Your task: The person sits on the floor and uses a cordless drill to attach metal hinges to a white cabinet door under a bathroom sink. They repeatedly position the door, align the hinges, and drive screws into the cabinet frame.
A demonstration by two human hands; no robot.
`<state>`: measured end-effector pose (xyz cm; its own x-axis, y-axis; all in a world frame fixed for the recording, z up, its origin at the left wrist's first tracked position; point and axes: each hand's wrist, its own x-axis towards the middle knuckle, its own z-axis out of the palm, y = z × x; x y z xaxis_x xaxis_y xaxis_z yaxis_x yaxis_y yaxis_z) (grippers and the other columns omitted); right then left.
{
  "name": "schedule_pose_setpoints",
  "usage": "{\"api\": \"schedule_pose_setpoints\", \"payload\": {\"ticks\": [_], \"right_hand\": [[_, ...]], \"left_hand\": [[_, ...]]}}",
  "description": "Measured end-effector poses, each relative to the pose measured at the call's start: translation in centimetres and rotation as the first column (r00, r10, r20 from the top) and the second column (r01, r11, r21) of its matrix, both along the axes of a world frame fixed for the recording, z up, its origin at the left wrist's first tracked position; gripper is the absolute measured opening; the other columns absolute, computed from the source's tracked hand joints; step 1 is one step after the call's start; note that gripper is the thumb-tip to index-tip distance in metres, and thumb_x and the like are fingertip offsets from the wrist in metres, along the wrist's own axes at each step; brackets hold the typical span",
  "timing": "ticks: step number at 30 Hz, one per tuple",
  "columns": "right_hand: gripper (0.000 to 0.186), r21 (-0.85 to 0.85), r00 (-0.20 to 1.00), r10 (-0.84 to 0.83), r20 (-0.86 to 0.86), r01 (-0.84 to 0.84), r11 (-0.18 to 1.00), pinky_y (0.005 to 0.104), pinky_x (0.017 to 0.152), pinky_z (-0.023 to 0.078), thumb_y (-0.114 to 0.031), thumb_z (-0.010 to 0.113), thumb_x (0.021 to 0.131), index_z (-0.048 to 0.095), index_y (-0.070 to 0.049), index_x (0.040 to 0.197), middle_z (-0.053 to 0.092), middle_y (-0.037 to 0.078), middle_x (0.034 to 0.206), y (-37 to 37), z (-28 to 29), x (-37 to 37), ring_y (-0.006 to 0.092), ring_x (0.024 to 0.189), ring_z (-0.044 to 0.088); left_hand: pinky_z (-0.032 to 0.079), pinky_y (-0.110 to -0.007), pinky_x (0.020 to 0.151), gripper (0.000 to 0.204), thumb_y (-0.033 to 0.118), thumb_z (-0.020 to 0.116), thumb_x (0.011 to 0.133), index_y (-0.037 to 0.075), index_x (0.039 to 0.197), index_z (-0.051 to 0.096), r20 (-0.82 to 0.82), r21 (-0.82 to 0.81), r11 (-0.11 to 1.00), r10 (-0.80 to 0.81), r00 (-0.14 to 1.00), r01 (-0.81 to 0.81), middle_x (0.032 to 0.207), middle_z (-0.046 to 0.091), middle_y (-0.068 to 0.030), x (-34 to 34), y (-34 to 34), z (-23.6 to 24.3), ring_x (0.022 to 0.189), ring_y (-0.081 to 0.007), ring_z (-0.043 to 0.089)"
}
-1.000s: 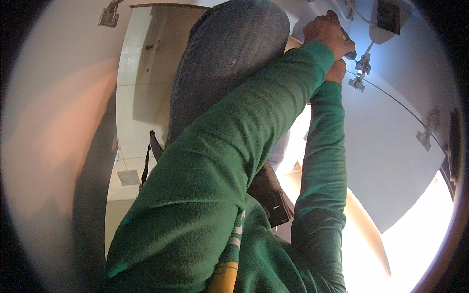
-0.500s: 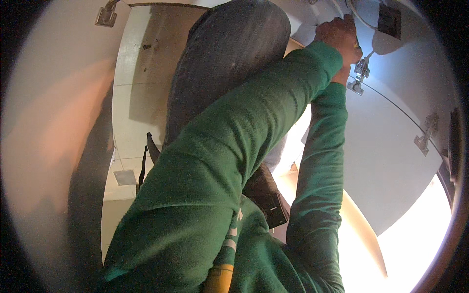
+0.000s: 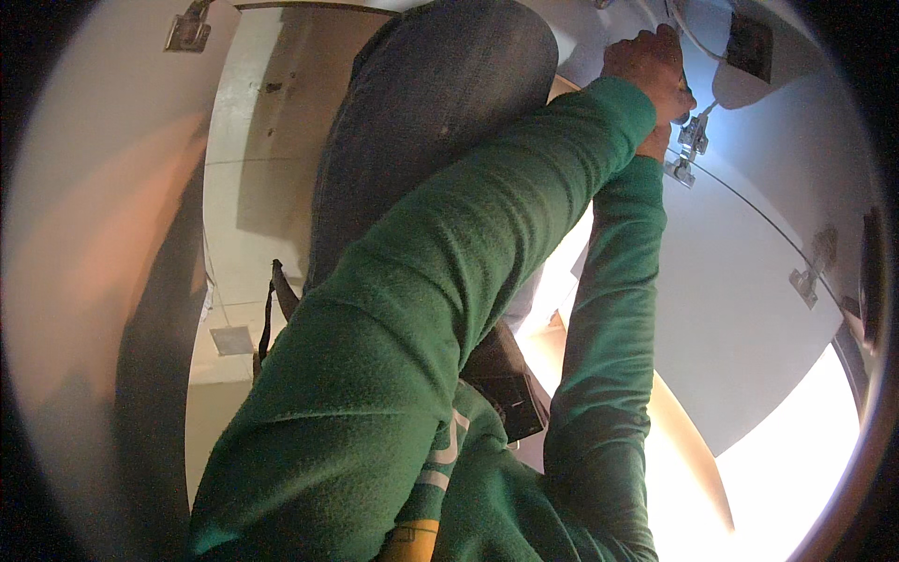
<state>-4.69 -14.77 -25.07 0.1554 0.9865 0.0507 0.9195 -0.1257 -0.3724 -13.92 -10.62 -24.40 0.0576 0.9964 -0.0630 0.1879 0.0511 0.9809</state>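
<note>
Both green-sleeved arms reach to the upper right, where my hands meet beside a cabinet. My left hand (image 3: 644, 67) is closed in a fist, fingers curled. A small dark bit shows at its lower edge, too little to name. My right hand (image 3: 655, 140) lies just below and partly behind the left one. Only its wrist area shows, and its fingers are hidden. Just right of the hands is a metal cabinet hinge (image 3: 693, 136), lit by bluish light. Its other part (image 3: 681, 171) sits on the white door panel (image 3: 740, 309).
Another hinge (image 3: 810, 276) joins the same panel farther right. A dark square box (image 3: 751, 47) and a pale cable (image 3: 691, 36) are at the upper right. At the left stands another panel (image 3: 103, 187) with a hinge (image 3: 188, 33). My jeans-clad leg (image 3: 435, 112) fills the upper middle.
My hands stay almost in place beside the hinge. The view has shifted slightly, so the left panel and floor sit a little farther left.
</note>
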Motion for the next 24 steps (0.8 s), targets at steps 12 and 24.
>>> {"api": "schedule_pose_setpoints", "payload": {"ticks": [12, 24], "right_hand": [[0.04, -0.018, 1.0, -0.029, 0.005, 0.029, 0.999, 0.0442, 0.072, 0.052, -0.032, 0.075, 0.078, 0.066, 0.006, 0.085, 0.071, 0.024, 0.086, -0.6, 0.2, -0.5, 0.0373, 0.084, 0.07], [0.041, -0.022, 0.995, -0.092, 0.031, 0.093, 0.995, 0.044, 0.072, 0.052, -0.032, 0.075, 0.079, 0.065, 0.006, 0.085, 0.07, 0.024, 0.086, -1.8, 0.8, -1.4, 0.0371, 0.085, 0.07]], "left_hand": [[0.055, -0.044, 0.087, 0.068, 0.041, 0.081, 0.069, -0.002, 0.114, 0.053, 0.045, -0.05, 0.998, 0.029, 0.999, -0.026, 0.106, 0.064, -0.02, 0.0, -0.1, -0.1, 0.099, -0.0351, 0.068], [0.056, -0.043, 0.087, 0.065, 0.038, 0.08, 0.065, -0.002, 0.111, 0.057, 0.048, -0.139, 0.989, 0.065, 0.997, -0.058, 0.105, 0.066, -0.0208, -0.3, -0.6, 0.7, 0.097, -0.0339, 0.068]]}}
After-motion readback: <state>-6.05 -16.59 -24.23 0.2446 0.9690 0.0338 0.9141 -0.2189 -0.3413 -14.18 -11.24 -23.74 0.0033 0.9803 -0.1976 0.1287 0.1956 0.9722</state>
